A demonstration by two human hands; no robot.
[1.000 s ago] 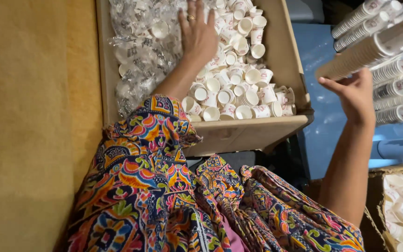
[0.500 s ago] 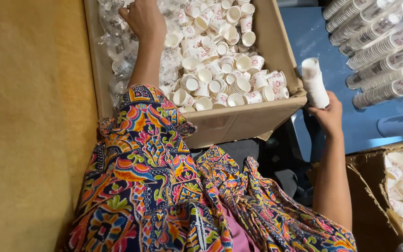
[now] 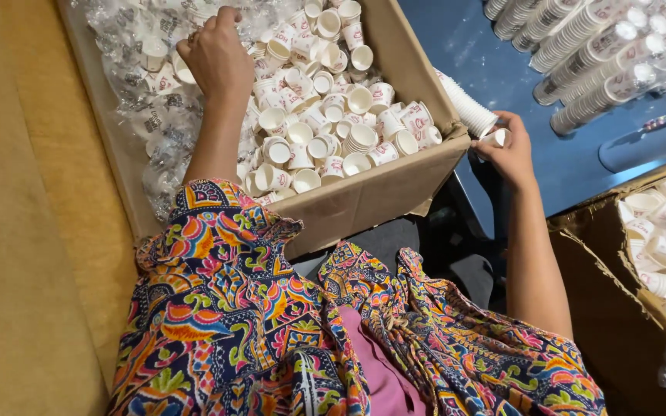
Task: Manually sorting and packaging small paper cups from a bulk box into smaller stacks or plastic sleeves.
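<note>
Here, L hand (image 3: 217, 58) rests palm-down w/ fingers curled among loose white paper cups (image 3: 325, 131) inside the cardboard box (image 3: 364, 202), grip not discernible, while R hand (image 3: 509, 150) pinches the end of a nested cup stack (image 3: 468, 108) lying just beside the box's R corner over the blue surface (image 3: 495, 69).

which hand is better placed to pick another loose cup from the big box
Left. The left hand is already down among the loose cups in the cardboard box; the right hand is outside it, holding a stack of cups.
</note>
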